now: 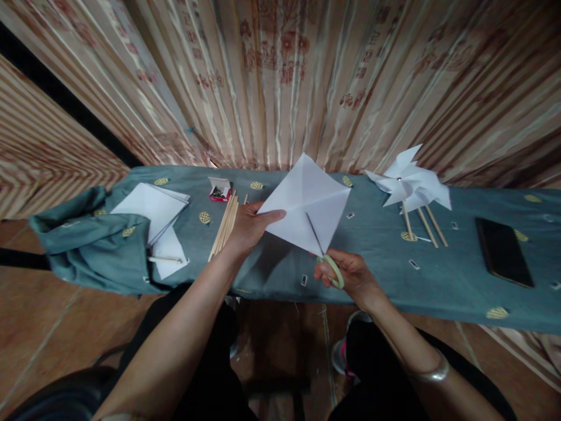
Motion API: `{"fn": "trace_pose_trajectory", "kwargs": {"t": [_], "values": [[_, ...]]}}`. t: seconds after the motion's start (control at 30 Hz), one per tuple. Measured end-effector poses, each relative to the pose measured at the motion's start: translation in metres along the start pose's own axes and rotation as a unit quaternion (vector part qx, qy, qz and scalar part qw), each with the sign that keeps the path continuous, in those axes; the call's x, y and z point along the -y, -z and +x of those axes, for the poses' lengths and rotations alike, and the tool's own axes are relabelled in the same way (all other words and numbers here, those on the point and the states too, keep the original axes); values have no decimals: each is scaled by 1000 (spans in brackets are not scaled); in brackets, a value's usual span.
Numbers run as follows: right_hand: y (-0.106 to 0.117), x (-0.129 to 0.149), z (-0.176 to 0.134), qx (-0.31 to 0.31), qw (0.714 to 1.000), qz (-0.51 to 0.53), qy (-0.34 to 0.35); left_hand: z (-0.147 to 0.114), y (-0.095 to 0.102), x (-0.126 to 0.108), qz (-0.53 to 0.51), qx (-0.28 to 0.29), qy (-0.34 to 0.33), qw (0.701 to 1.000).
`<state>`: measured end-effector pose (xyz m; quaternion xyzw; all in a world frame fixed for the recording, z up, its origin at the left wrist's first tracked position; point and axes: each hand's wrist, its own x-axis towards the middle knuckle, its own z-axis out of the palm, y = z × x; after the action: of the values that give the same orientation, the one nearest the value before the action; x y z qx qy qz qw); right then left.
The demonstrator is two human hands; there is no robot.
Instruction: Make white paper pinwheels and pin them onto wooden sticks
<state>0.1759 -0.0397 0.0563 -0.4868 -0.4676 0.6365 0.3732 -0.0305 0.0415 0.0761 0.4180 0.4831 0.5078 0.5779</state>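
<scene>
A square sheet of white paper (302,187) with diagonal creases is held above the table, one corner toward me. My left hand (254,225) grips its left corner, thumb on top and the fingers mostly hidden beneath. My right hand (344,272) is closed around the light green handles of a pair of scissors (333,272). A dark blade lies over the paper, running from the near corner toward the middle along a crease. How far the paper is cut cannot be made out.
Paper pinwheels (405,184) on sticks lie to the right, near a black phone (504,251). Leftward are wooden sticks (225,225), a small red box (220,190) of pins, stacked white paper (151,207) and a pen (165,259). A green cloth (280,280) covers the table; a curtain (280,88) hangs behind.
</scene>
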Motion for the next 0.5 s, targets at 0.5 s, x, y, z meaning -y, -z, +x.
{"fn": "trace_pose_trajectory", "kwargs": {"t": [0.5], "values": [[-3, 6, 0, -9, 1000, -3, -8, -1, 0, 2, 2, 10, 4, 1000]]}}
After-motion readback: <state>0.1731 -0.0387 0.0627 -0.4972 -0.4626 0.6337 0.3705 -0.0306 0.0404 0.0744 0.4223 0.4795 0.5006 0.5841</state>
